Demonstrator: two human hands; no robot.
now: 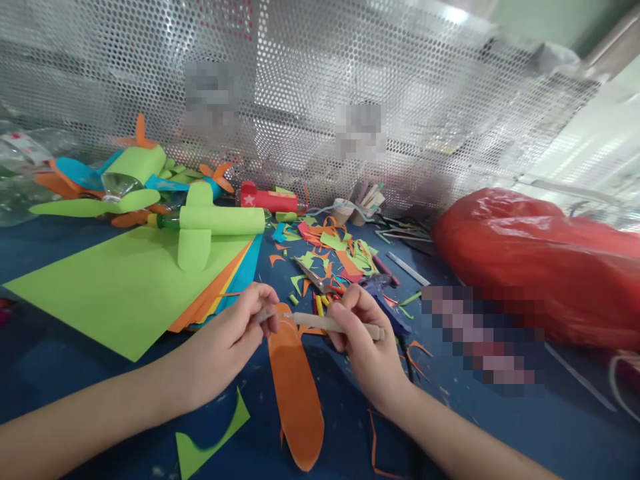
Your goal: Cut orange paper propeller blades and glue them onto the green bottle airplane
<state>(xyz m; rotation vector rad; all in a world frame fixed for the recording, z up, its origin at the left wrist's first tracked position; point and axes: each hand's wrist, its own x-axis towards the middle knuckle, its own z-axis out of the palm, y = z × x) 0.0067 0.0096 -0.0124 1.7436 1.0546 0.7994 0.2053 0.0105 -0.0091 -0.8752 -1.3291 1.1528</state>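
Note:
My right hand point(367, 333) grips a pale marker pen point(320, 322) between thumb and fingers, its thin tip pointing left. Opposite it, my left hand point(240, 340) pinches a small greyish piece that looks like the pen's cap point(265, 313). Cap and tip are apart by a short gap. Below both hands lies a long orange paper cutout point(297, 393) with rounded ends. Right behind my right hand is a blue glue gun point(395, 310), partly hidden. Scissors point(310, 273) lie open among the scraps.
Coloured paper sheets point(125, 287) lie at left under a green bottle plane point(220, 220). More paper-covered bottles, including a red one point(270, 200), stand behind. Paper scraps point(345, 247) cover the middle. A red plastic bag point(540, 260) is at right, before a perforated metal screen point(310, 87).

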